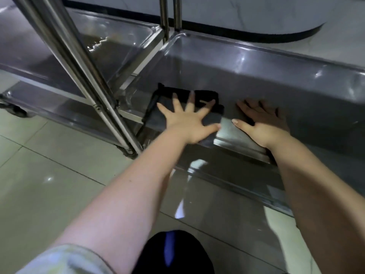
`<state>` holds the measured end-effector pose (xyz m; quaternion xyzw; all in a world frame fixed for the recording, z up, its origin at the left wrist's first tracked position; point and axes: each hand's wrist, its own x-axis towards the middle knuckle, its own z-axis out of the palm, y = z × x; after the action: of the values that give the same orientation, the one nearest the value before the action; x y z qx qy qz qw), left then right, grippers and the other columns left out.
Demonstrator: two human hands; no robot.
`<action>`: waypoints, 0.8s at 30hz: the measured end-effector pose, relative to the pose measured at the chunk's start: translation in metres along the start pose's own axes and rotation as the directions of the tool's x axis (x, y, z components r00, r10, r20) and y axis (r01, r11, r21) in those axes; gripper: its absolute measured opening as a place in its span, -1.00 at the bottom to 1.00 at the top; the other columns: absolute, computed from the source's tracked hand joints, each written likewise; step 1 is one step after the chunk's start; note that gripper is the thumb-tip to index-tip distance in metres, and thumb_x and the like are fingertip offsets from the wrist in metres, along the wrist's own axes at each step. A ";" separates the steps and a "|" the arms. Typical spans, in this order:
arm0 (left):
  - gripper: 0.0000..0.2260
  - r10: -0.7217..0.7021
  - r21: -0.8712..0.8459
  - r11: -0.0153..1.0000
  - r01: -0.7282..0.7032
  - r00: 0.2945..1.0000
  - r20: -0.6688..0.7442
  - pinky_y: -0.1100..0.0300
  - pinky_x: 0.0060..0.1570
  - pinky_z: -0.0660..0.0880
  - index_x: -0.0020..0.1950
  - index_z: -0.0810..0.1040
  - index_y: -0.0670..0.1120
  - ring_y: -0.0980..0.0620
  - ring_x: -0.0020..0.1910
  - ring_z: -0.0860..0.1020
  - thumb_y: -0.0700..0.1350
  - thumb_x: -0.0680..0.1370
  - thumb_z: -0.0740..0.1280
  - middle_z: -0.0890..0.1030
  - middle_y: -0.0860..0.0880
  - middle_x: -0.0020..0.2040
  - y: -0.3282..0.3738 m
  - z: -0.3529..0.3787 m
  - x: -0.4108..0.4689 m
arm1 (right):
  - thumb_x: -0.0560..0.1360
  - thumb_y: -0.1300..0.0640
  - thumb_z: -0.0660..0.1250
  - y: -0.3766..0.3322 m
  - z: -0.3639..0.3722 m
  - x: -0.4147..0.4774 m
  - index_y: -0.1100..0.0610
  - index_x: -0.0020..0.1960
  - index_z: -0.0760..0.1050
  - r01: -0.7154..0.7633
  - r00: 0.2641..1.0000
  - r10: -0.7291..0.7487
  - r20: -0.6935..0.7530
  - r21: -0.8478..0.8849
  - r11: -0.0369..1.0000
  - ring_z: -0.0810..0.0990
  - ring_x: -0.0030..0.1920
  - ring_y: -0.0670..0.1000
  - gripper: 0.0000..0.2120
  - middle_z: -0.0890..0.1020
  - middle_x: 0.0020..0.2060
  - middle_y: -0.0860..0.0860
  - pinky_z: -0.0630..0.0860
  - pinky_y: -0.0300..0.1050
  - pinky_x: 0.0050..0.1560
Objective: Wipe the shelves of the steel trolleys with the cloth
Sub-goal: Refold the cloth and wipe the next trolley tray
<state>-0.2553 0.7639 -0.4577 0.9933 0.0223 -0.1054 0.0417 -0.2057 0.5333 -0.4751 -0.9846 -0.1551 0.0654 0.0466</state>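
Left hand [189, 120] presses splayed on limp cloth [207, 95], probably best driven under the palm; right hand [262, 127] lies flat beside.

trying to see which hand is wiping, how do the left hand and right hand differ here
The left hand presses on the dark cloth; the right hand lies on the bare steel shelf. The left hand's fingers are splayed wide; the right hand's fingers lie closer together. Both hands are open, flat and palm down on the same shelf.
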 end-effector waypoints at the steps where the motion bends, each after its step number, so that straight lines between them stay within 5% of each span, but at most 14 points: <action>1: -0.31 0.042 0.007 0.999 -0.042 0.999 -0.003 -0.59 0.16 -0.34 0.46 -0.21 0.47 -0.38 0.48 -0.33 0.58 0.36 -0.14 -0.24 0.02 0.60 0.027 0.004 -0.006 | 0.53 -0.37 -0.02 0.001 0.001 0.000 -0.28 0.54 -0.05 -0.005 1.000 0.005 -0.009 0.000 1.000 -0.05 0.57 0.04 -0.38 0.02 0.57 -0.21 -0.13 0.27 0.49; 4: -0.32 0.081 -0.025 0.996 -0.081 0.997 -0.009 -0.57 0.16 -0.36 0.48 -0.19 0.45 -0.35 0.49 -0.36 0.56 0.39 -0.13 -0.24 0.03 0.60 0.064 0.006 -0.012 | 0.59 -0.20 0.08 0.009 -0.004 0.001 -0.17 0.57 -0.01 0.024 1.000 -0.024 0.002 0.020 1.000 -0.03 0.57 0.06 -0.40 0.04 0.58 -0.15 -0.09 0.23 0.50; 8: -0.31 0.071 -0.035 0.997 -0.072 0.997 -0.027 -0.54 0.26 -0.33 0.42 -0.18 0.53 -0.22 0.54 -0.30 0.62 0.32 -0.13 -0.21 0.15 0.59 0.012 0.001 -0.007 | 0.49 -0.45 -0.07 0.045 -0.013 -0.024 -0.30 0.54 -0.06 -0.047 0.995 0.044 0.088 0.041 0.998 -0.07 0.57 0.12 -0.35 -0.04 0.58 -0.18 -0.12 0.17 0.52; 14: -0.17 -0.134 -0.062 0.989 0.138 0.989 0.062 -0.53 0.28 -0.26 0.38 -0.23 0.57 -0.24 0.54 -0.28 0.71 0.11 -0.24 -0.22 0.15 0.59 -0.064 -0.021 0.011 | 0.31 -0.58 -0.25 0.097 -0.016 -0.082 -0.38 0.51 -0.14 -0.204 0.975 0.202 0.091 0.009 0.979 -0.11 0.56 0.13 -0.20 -0.06 0.57 -0.22 -0.18 0.25 0.50; 17: -0.16 -0.130 -0.033 0.991 0.132 0.990 0.063 -0.57 0.24 -0.26 0.41 -0.25 0.53 -0.34 0.51 -0.30 0.70 0.13 -0.26 -0.26 0.09 0.59 -0.023 -0.014 0.012 | 0.33 -0.58 -0.26 0.106 -0.010 -0.098 -0.40 0.49 -0.19 -0.261 0.963 0.262 0.062 -0.021 0.965 -0.15 0.56 0.17 -0.25 -0.11 0.56 -0.24 -0.21 0.31 0.48; 24: -0.28 0.207 0.004 0.978 -0.208 0.975 0.077 -0.56 0.16 -0.39 0.45 -0.21 0.49 -0.34 0.48 -0.37 0.61 0.33 -0.12 -0.28 0.07 0.59 0.152 0.013 -0.016 | 0.41 -0.55 -0.14 0.118 -0.009 -0.102 -0.42 0.49 -0.15 -0.279 0.959 0.278 0.057 0.006 0.960 -0.18 0.56 0.13 -0.32 -0.11 0.56 -0.26 -0.24 0.31 0.47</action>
<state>-0.2660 0.6110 -0.4550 0.9857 -0.0840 -0.1382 0.0471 -0.2652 0.3893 -0.4681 -0.9941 -0.0158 0.0999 0.0393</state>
